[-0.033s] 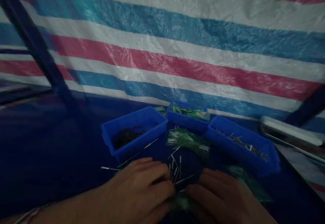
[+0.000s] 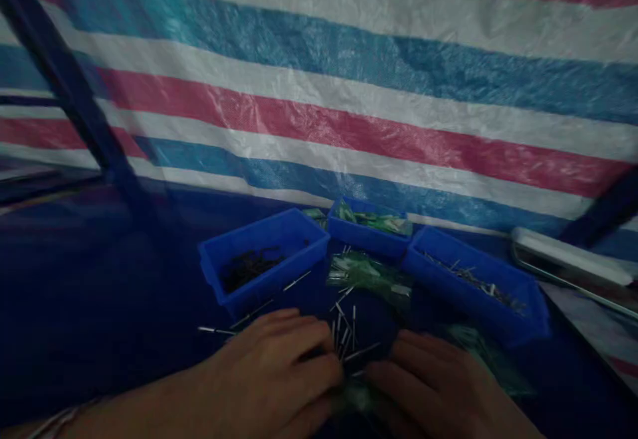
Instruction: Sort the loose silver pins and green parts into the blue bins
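My left hand (image 2: 279, 372) and my right hand (image 2: 438, 392) rest knuckles-up at the near edge of a dark blue table (image 2: 100, 293), fingertips almost meeting. Between them shows a small green plastic bag (image 2: 356, 398). My left fingers curl closed on it. My right fingers touch it, but their grip is hidden. Just beyond my fingertips lie several thin metal pins (image 2: 343, 336), scattered on the table.
Three blue bins stand behind the pins: the left bin (image 2: 239, 293) holds dark small parts, the middle bin (image 2: 366, 241) green bags, the right bin (image 2: 518, 323) metal pins. Loose green bags (image 2: 369, 273) lie between them. A striped tarp (image 2: 349, 93) hangs behind. A pale metal bar (image 2: 568, 256) lies at the right.
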Available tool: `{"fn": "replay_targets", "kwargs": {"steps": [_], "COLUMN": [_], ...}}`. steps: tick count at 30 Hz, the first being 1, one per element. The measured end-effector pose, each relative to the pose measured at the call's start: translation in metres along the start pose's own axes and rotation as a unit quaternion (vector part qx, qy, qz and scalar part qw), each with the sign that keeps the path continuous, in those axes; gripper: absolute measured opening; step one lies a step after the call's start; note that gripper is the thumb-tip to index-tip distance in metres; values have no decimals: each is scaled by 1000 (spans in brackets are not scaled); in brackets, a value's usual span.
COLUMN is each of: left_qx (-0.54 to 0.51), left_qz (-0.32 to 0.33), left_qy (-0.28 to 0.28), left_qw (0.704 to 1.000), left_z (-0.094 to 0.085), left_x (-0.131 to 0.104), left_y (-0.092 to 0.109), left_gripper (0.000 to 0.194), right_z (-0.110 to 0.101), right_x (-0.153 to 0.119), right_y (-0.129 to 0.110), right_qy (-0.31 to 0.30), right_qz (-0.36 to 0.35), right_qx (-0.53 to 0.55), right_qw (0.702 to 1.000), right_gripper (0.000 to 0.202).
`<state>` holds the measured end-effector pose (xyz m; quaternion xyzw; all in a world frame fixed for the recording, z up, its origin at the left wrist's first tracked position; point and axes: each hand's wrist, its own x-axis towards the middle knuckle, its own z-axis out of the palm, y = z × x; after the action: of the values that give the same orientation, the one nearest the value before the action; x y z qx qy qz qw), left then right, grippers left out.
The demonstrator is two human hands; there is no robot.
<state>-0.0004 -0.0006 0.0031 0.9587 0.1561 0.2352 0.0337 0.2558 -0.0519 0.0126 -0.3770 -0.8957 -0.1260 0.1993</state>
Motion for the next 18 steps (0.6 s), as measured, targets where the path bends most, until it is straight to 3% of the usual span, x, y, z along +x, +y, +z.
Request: {"fn": "replay_targets", "kwargs": {"steps": [9, 18], "left_qx": [-8, -3], "left_qz": [-5, -5], "left_qy": [-14, -12], "left_qw": [1000, 1000], "left_z": [-6, -5], "left_x": [5, 4], "left_y": [0, 1], "left_gripper": [22, 22], "right_z": [2, 5], "right_x": [-13, -16], "right_y": [4, 8], "right_qy": [8, 23], "right_qz": [-2, 0], "right_qx": [51, 77], "right_qw": [999, 997], "right_gripper": [22, 47]}}
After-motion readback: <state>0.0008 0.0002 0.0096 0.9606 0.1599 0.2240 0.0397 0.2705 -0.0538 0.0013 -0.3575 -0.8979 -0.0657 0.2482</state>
